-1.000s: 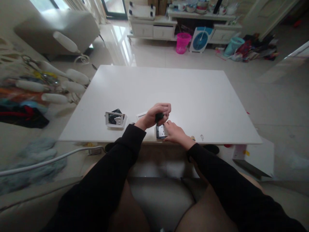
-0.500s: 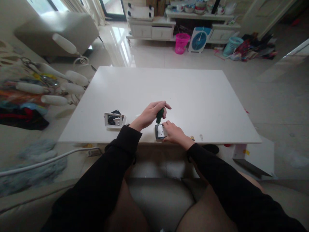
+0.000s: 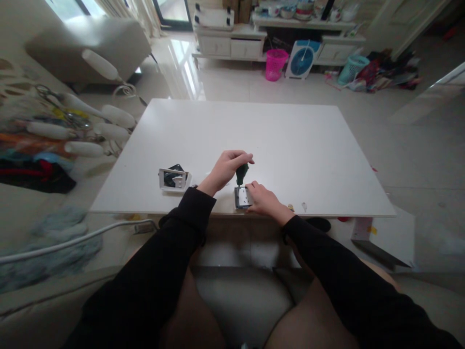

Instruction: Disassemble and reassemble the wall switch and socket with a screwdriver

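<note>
My left hand [image 3: 229, 167] is closed around the dark green handle of a screwdriver [image 3: 241, 173], which stands nearly upright. The shaft points down at the left side of a wall socket [image 3: 243, 198], a white face with slots in a dark frame, lying near the table's front edge. Gripping the socket's right side is my right hand [image 3: 262, 197], its fingers curled over the far corner. Whether the screwdriver's tip sits in a screw is too small to tell. Left of my left hand lie a white frame [image 3: 162, 181] and a black part [image 3: 178, 168] behind it.
The white table [image 3: 290, 140] has its front edge just below my hands. Small pieces, one yellowish [image 3: 290, 207], lie right of my right wrist. A lamp with white shades [image 3: 118, 116] reaches the table's left side. Beyond stand a pink basket [image 3: 275, 65] and a blue-white fan [image 3: 302, 60].
The fingers of my left hand have drawn in over the screwdriver's handle. My right hand stays on the socket. The whole view has shifted slightly.
</note>
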The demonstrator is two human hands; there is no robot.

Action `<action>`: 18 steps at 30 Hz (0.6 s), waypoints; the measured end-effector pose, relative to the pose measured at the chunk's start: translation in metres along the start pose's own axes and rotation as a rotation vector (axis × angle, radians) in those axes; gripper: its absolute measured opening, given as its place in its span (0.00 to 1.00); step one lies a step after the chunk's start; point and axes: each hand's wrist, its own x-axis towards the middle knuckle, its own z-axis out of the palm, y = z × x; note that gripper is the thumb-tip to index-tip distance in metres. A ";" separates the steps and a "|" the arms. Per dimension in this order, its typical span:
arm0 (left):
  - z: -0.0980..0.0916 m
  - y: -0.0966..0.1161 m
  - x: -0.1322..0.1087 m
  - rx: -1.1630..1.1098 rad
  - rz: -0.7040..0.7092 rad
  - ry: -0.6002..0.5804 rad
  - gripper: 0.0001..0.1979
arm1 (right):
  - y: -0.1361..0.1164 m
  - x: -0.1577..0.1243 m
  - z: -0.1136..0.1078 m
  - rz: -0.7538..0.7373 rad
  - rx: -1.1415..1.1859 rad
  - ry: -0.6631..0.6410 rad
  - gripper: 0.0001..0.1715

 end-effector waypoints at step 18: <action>0.014 -0.001 -0.009 -0.266 -0.045 -0.294 0.16 | 0.001 0.003 0.001 0.015 0.028 -0.036 0.46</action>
